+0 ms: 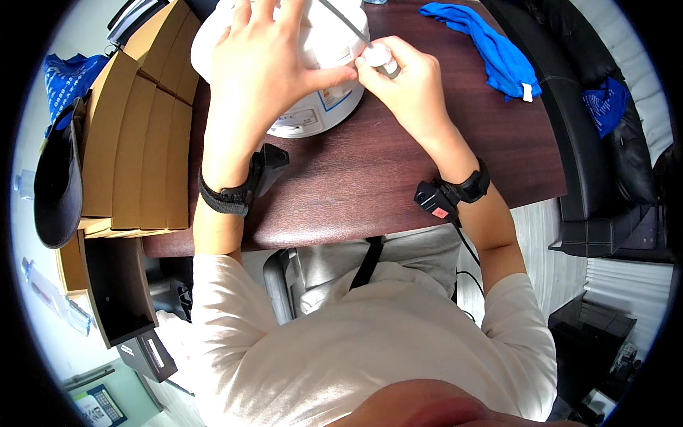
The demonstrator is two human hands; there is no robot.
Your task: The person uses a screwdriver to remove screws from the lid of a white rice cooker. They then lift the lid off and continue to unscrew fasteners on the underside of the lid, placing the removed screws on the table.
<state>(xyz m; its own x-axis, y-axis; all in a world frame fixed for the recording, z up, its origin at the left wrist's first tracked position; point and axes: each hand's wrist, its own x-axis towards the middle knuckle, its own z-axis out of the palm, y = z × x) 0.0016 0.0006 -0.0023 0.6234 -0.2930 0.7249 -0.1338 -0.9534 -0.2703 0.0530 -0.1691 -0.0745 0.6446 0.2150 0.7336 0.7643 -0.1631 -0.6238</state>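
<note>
A white rounded appliance (313, 119), with a label on its lower side, stands at the far side of the dark wooden table. My left hand (260, 60) lies spread over its top, thumb stretched to the right, partly covering it. At the appliance's right edge, my right hand (405, 82) pinches a small white round piece (378, 55) between thumb and fingers. A thin grey rod or cord (345, 19) runs from the top of the picture down to that piece. What exactly the piece is, I cannot tell. The upper part of the appliance is cut off by the picture's edge.
A blue cloth (491, 50) lies at the table's (341, 185) far right. Brown cardboard boxes (135, 142) stand along the left with a dark cap (60, 178) on them. A black sofa (590, 142) is at the right. Black cameras are strapped to both wrists, with a cable by the right.
</note>
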